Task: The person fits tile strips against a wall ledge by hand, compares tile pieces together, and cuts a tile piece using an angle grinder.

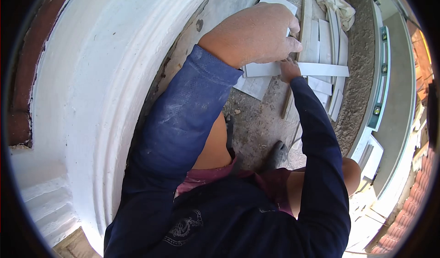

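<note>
My right hand [288,70] is closed on a long white strip [323,70], perhaps cut tile, lying crosswise over other pieces. Just above it and nearer the camera is my left hand [256,31], its fingers curled toward the thumb. Whatever those fingers hold, if anything, is hidden behind the hand. Below the strip's left end rests a pale flat piece [255,87]. Another white panel [277,1] shows beyond my left hand. To the right of my hands lie several white strips [324,40] and a long narrow wooden board [306,10].
A white moulded wall [110,70] runs close along my left. On the right ledge lies a teal spirit level [382,79]. A crumpled pale cloth [338,6] sits at the far end. Dusty, debris-strewn floor [251,134] lies between my legs, near a dark shoe [276,153].
</note>
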`<act>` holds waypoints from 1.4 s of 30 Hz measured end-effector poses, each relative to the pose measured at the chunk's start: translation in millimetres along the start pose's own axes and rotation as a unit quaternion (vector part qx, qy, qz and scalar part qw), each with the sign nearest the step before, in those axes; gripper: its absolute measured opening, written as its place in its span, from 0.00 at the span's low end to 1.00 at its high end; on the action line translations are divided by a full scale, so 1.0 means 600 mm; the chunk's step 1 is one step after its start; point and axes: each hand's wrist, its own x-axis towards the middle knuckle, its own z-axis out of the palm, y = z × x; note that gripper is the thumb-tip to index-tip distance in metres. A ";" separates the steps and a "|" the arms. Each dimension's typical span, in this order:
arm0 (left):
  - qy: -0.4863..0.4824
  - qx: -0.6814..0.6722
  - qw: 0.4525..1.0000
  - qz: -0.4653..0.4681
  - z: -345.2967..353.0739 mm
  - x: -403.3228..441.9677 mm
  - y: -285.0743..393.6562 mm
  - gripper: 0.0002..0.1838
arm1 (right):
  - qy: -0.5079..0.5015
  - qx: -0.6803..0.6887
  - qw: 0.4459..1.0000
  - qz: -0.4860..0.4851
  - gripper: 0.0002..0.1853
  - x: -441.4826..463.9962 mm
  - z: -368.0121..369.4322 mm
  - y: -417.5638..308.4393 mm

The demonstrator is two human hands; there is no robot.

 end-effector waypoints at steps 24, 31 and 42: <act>0.026 0.068 0.997 -0.018 -0.003 0.035 -0.049 0.25 | 0.065 0.108 0.988 0.085 0.43 -0.025 0.043 -0.012; 0.058 -0.189 0.980 -0.008 -0.060 -0.024 0.023 0.22 | 0.037 0.165 0.978 0.119 0.40 -0.030 0.030 0.024; 0.109 -0.268 0.875 -0.387 0.438 -0.099 -0.306 0.15 | 0.039 0.175 0.975 0.134 0.37 -0.029 0.018 0.030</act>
